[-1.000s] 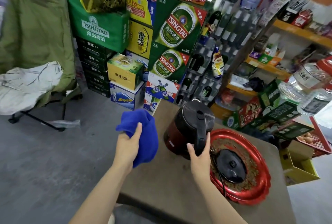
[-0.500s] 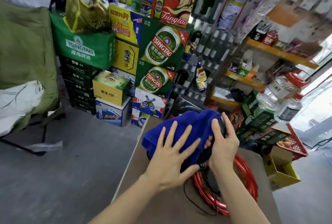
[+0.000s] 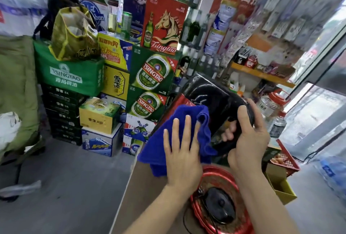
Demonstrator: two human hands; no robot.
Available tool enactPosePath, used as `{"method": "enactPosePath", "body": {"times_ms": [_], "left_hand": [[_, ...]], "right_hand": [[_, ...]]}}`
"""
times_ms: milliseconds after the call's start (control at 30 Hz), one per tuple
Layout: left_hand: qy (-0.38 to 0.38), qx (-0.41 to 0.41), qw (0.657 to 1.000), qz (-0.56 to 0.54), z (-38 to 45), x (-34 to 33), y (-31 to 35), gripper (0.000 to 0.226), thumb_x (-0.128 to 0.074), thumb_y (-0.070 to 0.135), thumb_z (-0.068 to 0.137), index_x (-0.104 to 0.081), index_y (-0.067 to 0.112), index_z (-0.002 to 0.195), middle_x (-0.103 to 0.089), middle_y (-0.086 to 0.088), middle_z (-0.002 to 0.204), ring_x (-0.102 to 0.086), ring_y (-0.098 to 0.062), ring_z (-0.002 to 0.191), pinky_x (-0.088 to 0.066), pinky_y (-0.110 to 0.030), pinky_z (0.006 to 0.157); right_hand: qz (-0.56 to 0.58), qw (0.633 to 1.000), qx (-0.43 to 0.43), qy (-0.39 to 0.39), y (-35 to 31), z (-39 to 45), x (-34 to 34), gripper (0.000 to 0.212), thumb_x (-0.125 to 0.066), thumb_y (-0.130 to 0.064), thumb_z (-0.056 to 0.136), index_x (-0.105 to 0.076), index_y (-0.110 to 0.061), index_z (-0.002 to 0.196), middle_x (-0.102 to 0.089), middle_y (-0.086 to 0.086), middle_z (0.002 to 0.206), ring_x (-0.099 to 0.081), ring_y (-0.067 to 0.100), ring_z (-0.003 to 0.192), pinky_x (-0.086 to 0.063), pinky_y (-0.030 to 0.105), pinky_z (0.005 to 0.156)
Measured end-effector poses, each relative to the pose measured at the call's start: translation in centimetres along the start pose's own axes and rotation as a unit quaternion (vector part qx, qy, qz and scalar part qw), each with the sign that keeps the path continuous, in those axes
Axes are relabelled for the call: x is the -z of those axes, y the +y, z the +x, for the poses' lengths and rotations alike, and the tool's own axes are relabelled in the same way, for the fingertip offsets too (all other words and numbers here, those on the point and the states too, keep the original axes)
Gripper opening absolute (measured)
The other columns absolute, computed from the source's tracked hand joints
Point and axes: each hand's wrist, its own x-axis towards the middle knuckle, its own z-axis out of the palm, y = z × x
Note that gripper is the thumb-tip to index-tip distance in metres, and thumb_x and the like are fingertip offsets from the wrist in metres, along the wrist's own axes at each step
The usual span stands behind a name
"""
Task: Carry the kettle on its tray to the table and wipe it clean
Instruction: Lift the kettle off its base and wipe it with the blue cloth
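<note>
Blue and soft, a folded cloth [image 3: 179, 128] drapes in loose ripples over the side of the kettle [image 3: 209, 100], pressed there by the left hand [image 3: 182, 151], whose fingers lie flat and spread apart on the fabric. Glossy black plastic forms the kettle's rounded body, with a strip of red showing at its left flank; it is tilted and held off the table, above the tray's far edge. The right hand [image 3: 247, 140] is wrapped tight around the kettle's black handle, thumb up along it and fingers curled underneath.

Below the hands, the round red tray [image 3: 198, 213] sits on the brown table [image 3: 134, 196], its rim ribbed and shiny, its floor mottled and worn-looking. On it rests the round black kettle base [image 3: 221, 205], and a thin black cord loops off the tray's near left edge.

The table's left edge runs diagonally, straight and pale, with bare grey floor [image 3: 74, 177] wide open beside it. Beyond that, stacked cardboard beer cartons [image 3: 149, 87] wall off the far side. To the right, a yellow open box [image 3: 280, 187] and a red mesh basket [image 3: 284, 160] crowd close against the table.
</note>
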Motion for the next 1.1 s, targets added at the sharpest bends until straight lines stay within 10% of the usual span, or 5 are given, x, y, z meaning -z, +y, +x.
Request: {"method": "enactPosePath", "body": {"times_ms": [400,567,800,967,1100], "left_hand": [[-0.191,0.149,0.807,-0.538,17.1,4.3,-6.0,0.082,-0.046,0.069,0.078,-0.055,0.018,0.142,-0.061,-0.003,0.14,-0.053,-0.022,0.132,-0.035,-0.046,0.115],[-0.05,-0.033,0.984,-0.169,5.4,2.3,-3.3,0.071,-0.034,0.068,0.094,-0.037,0.024,0.149,-0.033,-0.01,0.161,-0.026,-0.035,0.149,-0.028,-0.058,0.116],[0.04,-0.087,0.983,-0.157,13.2,4.1,-1.1,0.061,-0.031,0.06,0.096,-0.031,0.037,0.153,-0.03,0.0,0.164,-0.026,-0.031,0.15,-0.037,-0.052,0.109],[-0.16,0.181,0.772,-0.588,18.9,4.4,-3.9,0.037,-0.038,0.043,0.098,-0.072,0.041,0.081,-0.068,-0.01,0.085,-0.059,-0.03,0.092,-0.044,-0.042,0.076],[-0.056,0.004,0.956,-0.289,8.1,3.3,-2.9,0.061,-0.03,0.057,0.098,-0.045,0.018,0.142,-0.052,-0.014,0.144,-0.043,-0.034,0.138,-0.037,-0.047,0.111]], "right_hand": [[0.068,0.997,0.019,-0.029,-5.2,-0.5,-0.8,0.039,-0.07,-0.02,0.088,-0.065,-0.022,0.127,-0.042,0.002,0.052,-0.038,0.014,0.04,-0.034,0.022,0.041],[0.066,0.997,0.042,0.026,-5.0,0.1,-1.4,0.039,-0.067,-0.013,0.091,-0.063,-0.019,0.129,-0.045,-0.001,0.048,-0.038,0.013,0.038,-0.032,0.02,0.041],[0.061,0.998,-0.004,-0.03,-4.9,-0.1,-1.6,0.04,-0.068,-0.016,0.089,-0.064,-0.026,0.128,-0.04,0.002,0.047,-0.035,0.016,0.036,-0.033,0.022,0.041],[0.059,0.997,0.031,-0.035,-7.1,0.6,-0.9,0.043,-0.073,-0.022,0.085,-0.064,-0.023,0.128,-0.046,0.0,0.049,-0.036,0.014,0.037,-0.034,0.022,0.04],[0.037,0.997,0.058,-0.035,-7.9,0.9,-0.3,0.06,-0.082,-0.036,0.07,-0.066,-0.025,0.126,-0.044,0.002,0.047,-0.035,0.015,0.034,-0.036,0.021,0.04]]}}
